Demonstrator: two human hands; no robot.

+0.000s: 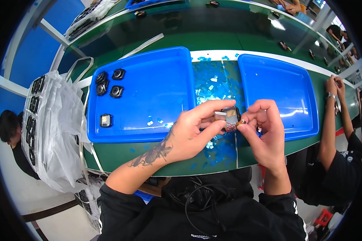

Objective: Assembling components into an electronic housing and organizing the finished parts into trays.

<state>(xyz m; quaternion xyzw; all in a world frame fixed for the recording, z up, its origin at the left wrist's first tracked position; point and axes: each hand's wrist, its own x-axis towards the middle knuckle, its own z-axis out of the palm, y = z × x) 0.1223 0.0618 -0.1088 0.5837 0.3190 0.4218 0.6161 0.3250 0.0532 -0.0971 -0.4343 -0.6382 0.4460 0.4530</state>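
Over the gap between two blue trays, my left hand point(191, 130) is closed around the side of a small black device casing point(231, 115). The casing's inner side faces up and shows a silver-grey block with a tan patch. Reddish, wire-like bits point(231, 127) show along its lower edge. Thumb and forefinger of my right hand point(265, 138) pinch together at the casing's lower right corner. A tiny shiny piece shows at those fingertips, too small to name. Several dark casings point(117, 91) lie in the left tray point(153, 86), and one point(105, 120) there also has a tan patch.
Blue and pale film scraps point(213, 86) litter the green table between the left tray and the right tray point(279, 90). Black parts in clear plastic sheets point(52, 128) stack at the left. Beyond runs a green conveyor point(229, 30) carrying small parts. A co-worker's arms point(330, 120) reach in at right.
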